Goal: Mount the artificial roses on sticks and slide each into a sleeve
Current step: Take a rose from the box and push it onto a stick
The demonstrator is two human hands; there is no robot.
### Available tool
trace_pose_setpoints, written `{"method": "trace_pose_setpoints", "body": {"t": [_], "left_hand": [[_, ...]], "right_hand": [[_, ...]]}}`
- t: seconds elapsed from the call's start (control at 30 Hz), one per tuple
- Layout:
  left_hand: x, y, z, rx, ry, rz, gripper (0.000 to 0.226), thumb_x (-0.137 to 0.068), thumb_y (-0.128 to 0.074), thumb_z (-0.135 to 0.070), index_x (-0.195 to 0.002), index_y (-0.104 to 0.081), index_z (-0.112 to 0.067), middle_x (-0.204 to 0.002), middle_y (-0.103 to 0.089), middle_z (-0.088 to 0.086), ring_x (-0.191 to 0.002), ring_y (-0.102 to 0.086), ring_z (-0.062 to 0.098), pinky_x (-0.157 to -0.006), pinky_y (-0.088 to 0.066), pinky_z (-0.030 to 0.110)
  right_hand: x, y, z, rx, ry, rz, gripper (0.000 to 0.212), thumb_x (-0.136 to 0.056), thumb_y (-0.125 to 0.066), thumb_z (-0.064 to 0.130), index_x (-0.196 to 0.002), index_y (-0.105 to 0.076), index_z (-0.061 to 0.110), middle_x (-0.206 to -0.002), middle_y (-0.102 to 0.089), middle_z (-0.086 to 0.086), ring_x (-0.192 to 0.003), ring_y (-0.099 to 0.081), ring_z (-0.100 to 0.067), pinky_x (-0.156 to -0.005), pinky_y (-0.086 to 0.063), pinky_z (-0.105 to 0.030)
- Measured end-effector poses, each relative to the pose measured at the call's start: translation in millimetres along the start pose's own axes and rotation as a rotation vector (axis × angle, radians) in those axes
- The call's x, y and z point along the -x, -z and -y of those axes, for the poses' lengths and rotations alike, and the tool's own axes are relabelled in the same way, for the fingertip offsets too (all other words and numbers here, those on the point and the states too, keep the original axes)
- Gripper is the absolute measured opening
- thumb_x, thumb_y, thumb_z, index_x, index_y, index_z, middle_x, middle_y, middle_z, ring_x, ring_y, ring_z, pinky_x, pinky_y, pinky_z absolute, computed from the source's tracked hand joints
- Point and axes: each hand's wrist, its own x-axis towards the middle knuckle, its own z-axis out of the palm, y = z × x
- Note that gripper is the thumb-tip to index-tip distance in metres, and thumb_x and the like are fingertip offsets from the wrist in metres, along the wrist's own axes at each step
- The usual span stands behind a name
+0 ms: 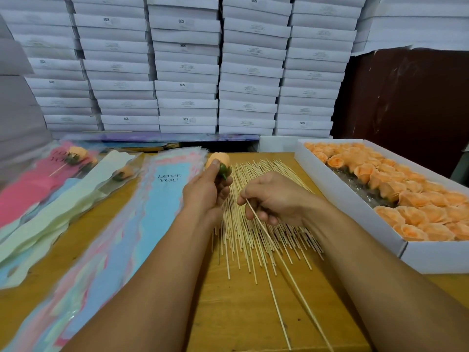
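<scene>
Item: peach fabric rose head w/ green calyx [217, 162], gripped in left hand [206, 190], fingers curled round it, bloom pointing away from person, stem end facing down-right. Item: thin pale bamboo stick [264, 231], pinched in right hand [272, 196] near its upper tip; long axis runs from that tip near the hand down-right toward person. Hands near each other, not touching; stick tip sits just right of and below the calyx, so right hand is the nearer to close the gap, I'd say by tilting tip up-left into the base. Beneath: loose heap of same sticks [256, 189] on wooden table [243, 313]. Left: stack of pastel blue-pink "LOVE YOU" sleeves [142, 224]; two filled sleeves further left. Right: white cardboard tray of peach roses [350, 196].
</scene>
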Motion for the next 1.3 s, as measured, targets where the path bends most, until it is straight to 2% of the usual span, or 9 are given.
{"method": "trace_pose_setpoints", "body": {"t": [0.07,0.2,0.3,0.43,0.53,0.67,0.93,1.07,1.3], "left_hand": [[0,0,-1,0.04,0.044,0.021,0.024,-0.098,-0.063,-0.028,-0.105,-0.067,-0.006,-0.071,-0.073,0.003,-0.051,-0.06,0.005,-0.048,-0.047,0.017],[0,-2,-4,0.122,0.119,0.088,0.024,-0.1,-0.058,-0.03,-0.11,-0.064,-0.009,-0.082,-0.071,0.005,-0.055,-0.055,0.005,-0.047,-0.044,0.016],[1,-3,-6,0.151,0.15,0.116,0.022,-0.101,-0.057,-0.03,-0.105,-0.064,-0.009,-0.081,-0.071,0.006,-0.054,-0.056,0.005,-0.046,-0.043,0.015],[2,-4,-6,0.171,0.179,0.12,0.027,-0.1,-0.059,-0.032,-0.108,-0.066,-0.007,-0.082,-0.072,0.006,-0.054,-0.06,0.006,-0.063,-0.048,0.019],[3,-5,-6,0.19,0.191,0.12,0.034,-0.099,-0.06,-0.03,-0.122,-0.064,-0.005,-0.087,-0.071,0.008,-0.065,-0.063,0.01,-0.071,-0.05,0.022],[4,-5,-6,0.203,0.189,0.128,0.034,-0.099,-0.061,-0.029,-0.122,-0.063,-0.004,-0.087,-0.071,0.008,-0.076,-0.063,0.013,-0.079,-0.05,0.025],[5,-5,-5,0.181,0.187,0.11,0.028,-0.098,-0.062,-0.03,-0.109,-0.067,-0.005,-0.081,-0.073,0.007,-0.073,-0.063,0.012,-0.075,-0.05,0.023],[6,-5,-5,0.174,0.181,0.114,0.031,-0.098,-0.062,-0.031,-0.114,-0.066,-0.005,-0.084,-0.073,0.008,-0.072,-0.063,0.012,-0.074,-0.05,0.023],[8,-5,-5,0.148,0.184,0.103,0.03,-0.098,-0.062,-0.032,-0.112,-0.068,-0.006,-0.086,-0.073,0.007,-0.062,-0.063,0.01,-0.067,-0.05,0.021]], "right_hand": [[2,-3,1,-0.026,0.041,0.028,0.015,-0.095,-0.061,0.007,-0.094,-0.072,-0.003,-0.063,-0.067,-0.011,-0.038,-0.049,-0.009,-0.032,-0.036,-0.019],[1,-8,1,-0.044,0.113,0.032,0.015,-0.096,-0.064,0.008,-0.098,-0.073,-0.003,-0.064,-0.067,-0.012,-0.038,-0.049,-0.009,-0.032,-0.037,-0.02],[1,-8,1,-0.063,0.16,0.022,0.015,-0.097,-0.06,0.007,-0.095,-0.075,0.006,-0.062,-0.066,-0.012,-0.037,-0.049,-0.009,-0.032,-0.037,-0.019],[2,-10,2,-0.076,0.188,0.006,0.017,-0.098,-0.058,0.005,-0.098,-0.074,0.012,-0.06,-0.065,-0.011,-0.036,-0.049,-0.009,-0.032,-0.037,-0.018],[3,-11,3,-0.093,0.206,-0.003,0.017,-0.099,-0.057,0.004,-0.105,-0.072,0.01,-0.06,-0.064,-0.01,-0.037,-0.048,-0.009,-0.032,-0.037,-0.019],[5,-12,4,-0.103,0.215,-0.018,0.018,-0.1,-0.056,0.005,-0.107,-0.072,0.01,-0.06,-0.064,-0.01,-0.038,-0.048,-0.009,-0.033,-0.037,-0.019],[8,-11,7,-0.078,0.204,-0.022,0.019,-0.1,-0.056,0.004,-0.107,-0.072,0.013,-0.061,-0.064,-0.01,-0.039,-0.048,-0.009,-0.033,-0.039,-0.019],[8,-11,7,-0.076,0.194,-0.028,0.019,-0.1,-0.056,0.004,-0.108,-0.072,0.013,-0.063,-0.065,-0.011,-0.04,-0.049,-0.009,-0.034,-0.04,-0.019],[8,-12,6,-0.057,0.186,-0.026,0.02,-0.099,-0.057,0.003,-0.107,-0.072,0.012,-0.062,-0.065,-0.011,-0.039,-0.049,-0.009,-0.034,-0.039,-0.02]]}}
